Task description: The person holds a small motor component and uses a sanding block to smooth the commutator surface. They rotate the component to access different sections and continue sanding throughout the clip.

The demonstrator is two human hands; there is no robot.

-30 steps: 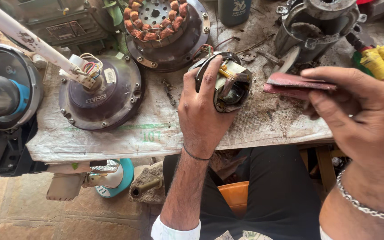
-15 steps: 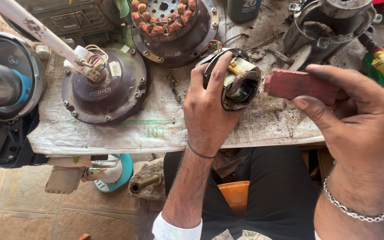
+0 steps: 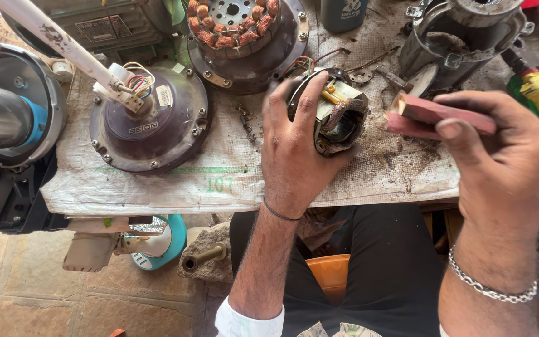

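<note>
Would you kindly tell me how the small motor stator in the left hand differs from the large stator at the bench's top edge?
The small stator is tilted, held off the bench by the left hand; the large stator lies flat in its round housing. The small one's windings are dark, the large one's bright copper. Both are wound motor parts.

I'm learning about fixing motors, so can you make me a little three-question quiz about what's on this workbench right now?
1. True or false: the left hand grips a small motor stator on the bench.
2. What does the right hand hold? A) a screwdriver B) a reddish block C) a hammer
3. Fill in: the white rod rises from the dark round ____ to the left of the left hand.

Key: 1 true; 2 B; 3 housing.
</note>
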